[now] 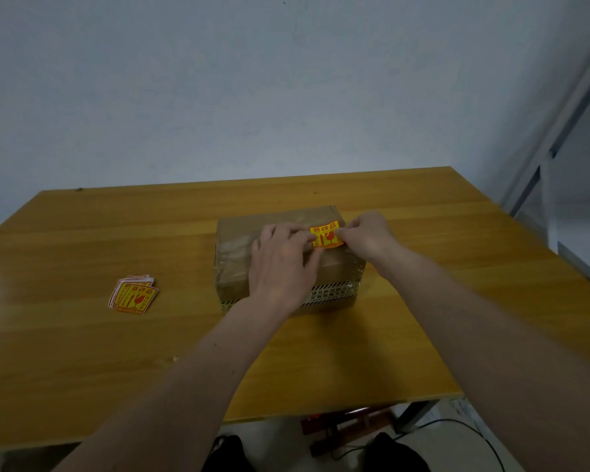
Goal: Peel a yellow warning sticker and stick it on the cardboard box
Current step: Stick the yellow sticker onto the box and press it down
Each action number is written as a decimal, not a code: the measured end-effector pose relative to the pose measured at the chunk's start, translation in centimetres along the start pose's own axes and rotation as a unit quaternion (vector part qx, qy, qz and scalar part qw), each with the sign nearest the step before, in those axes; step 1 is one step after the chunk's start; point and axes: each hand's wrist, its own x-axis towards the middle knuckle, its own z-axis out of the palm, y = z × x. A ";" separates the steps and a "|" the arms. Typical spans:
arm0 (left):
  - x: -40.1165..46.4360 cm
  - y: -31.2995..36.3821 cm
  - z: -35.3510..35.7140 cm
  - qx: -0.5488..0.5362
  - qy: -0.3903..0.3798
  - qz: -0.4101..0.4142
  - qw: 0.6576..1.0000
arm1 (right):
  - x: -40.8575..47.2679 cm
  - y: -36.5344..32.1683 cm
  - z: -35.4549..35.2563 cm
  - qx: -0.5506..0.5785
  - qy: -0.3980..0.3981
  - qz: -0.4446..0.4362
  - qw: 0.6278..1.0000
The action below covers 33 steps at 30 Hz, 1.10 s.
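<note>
While my left hand (283, 260) lies flat, fingertips pressing the yellow warning sticker (325, 234) onto the cardboard box (235, 247) top, my right hand (365, 235) pinches its right edge. Thin, floppy, tacky, I judge: best held by edges.

Wooden table (82, 352), yellow-orange laminate with visible grain, pushed up against a plain pale grey-blue wall (252, 80). Glare spot on the tabletop at the far left edge; light overall dim and even. Grey metal frame (552, 144) runs diagonally down the right side, could be a shelf or window frame, can't tell which. Below the table's near edge: light floor (280, 437), a dark table leg (413, 415), a black cable (470, 434) trailing across the floor, and something red and brown (341, 424) under the table, too dark to identify.
</note>
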 end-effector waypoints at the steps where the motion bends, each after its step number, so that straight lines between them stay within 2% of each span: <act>1: -0.1 0.0 0.1 0.014 -0.006 0.016 1.000 | 0.0 0.0 0.0 -0.019 0.001 -0.004 1.000; 5: -0.3 -0.1 0.2 0.058 -0.037 0.062 0.996 | -0.1 -0.1 -0.2 -0.095 0.000 -0.020 0.995; 11: -0.4 -0.2 0.1 0.070 -0.055 0.083 0.993 | -0.5 -0.2 -0.2 -0.136 0.020 -0.050 0.989; 17: -0.4 -0.3 0.2 0.109 -0.067 0.086 0.988 | -1.0 0.2 -0.1 -0.108 0.053 -0.084 0.989; 22: -0.5 -0.3 0.3 0.115 -0.070 0.086 0.987 | -1.4 1.2 -0.8 -0.063 0.117 -0.063 0.989; 23: -0.5 -0.4 0.3 0.106 -0.067 0.092 0.988 | -1.7 1.5 -1.0 -0.079 0.135 -0.088 0.984; 25: -0.6 -0.4 0.1 0.080 -0.058 0.107 0.989 | -2.7 1.9 -1.0 -0.139 0.168 -0.206 0.954; 27: -0.9 -0.4 0.0 0.055 -0.049 0.116 0.990 | -3.9 2.3 -0.3 -0.197 0.135 -0.323 0.916; 28: -1.0 -0.5 -0.1 0.048 -0.044 0.120 0.991 | -4.4 2.6 0.1 -0.220 0.105 -0.353 0.903; 30: -1.3 -0.6 -0.2 0.038 -0.032 0.126 0.991 | -5.2 3.3 0.6 -0.250 0.076 -0.366 0.893; 33: -1.5 -0.8 -0.4 0.026 -0.022 0.129 0.991 | -5.6 3.7 0.4 -0.267 0.083 -0.369 0.886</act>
